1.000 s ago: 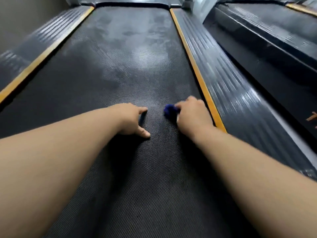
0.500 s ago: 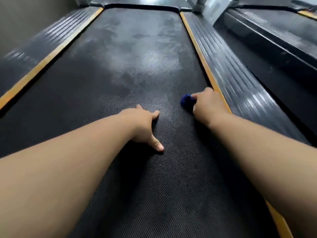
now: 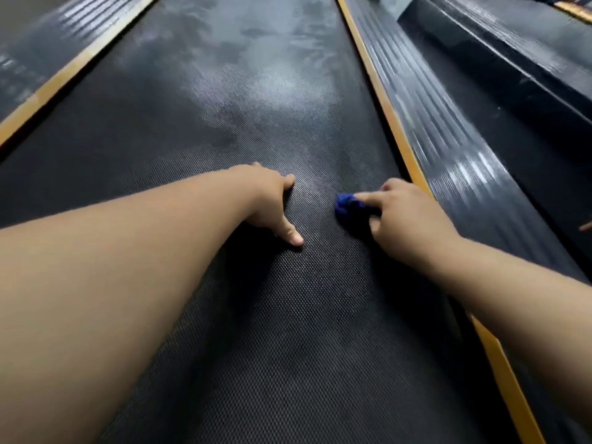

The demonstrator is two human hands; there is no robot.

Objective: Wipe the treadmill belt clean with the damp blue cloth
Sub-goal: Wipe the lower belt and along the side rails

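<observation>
Belt [image 3: 288, 363] status, near end first: the textured black surface closest to the camera reads uniformly dark and matte, no visible film, so I'd judge that stretch either already wiped or never dirty; can't tell which.

Mid-belt is where the work is. Left hand [image 3: 272, 203] is planted palm-down on the belt, fingers spread flat, thumb out toward the camera side, holding nothing; looks like a brace. Right hand [image 3: 407, 216] is closed around the damp blue cloth [image 3: 347, 206], which is bunched into a small wad and pressed to the belt. Only a bit of the wad sticks out past the index finger; the rest is hidden under the curled fingers [image 3: 368, 197]. Cloth sits right of belt centre, near but not touching the orange edge stripe [image 3: 403, 145], with the ribbed right side rail [image 3: 455, 149] beyond that.

Far end: big greyish, patchy haze [image 3: 256, 68] across the belt past both hands. Could be dust, drying streaks or glare.

Judgement: task mid-way at best. The hazy far section looks like the remaining area, plus the left half of the belt. A wad that small covers little per pass, so many strokes left.
</observation>
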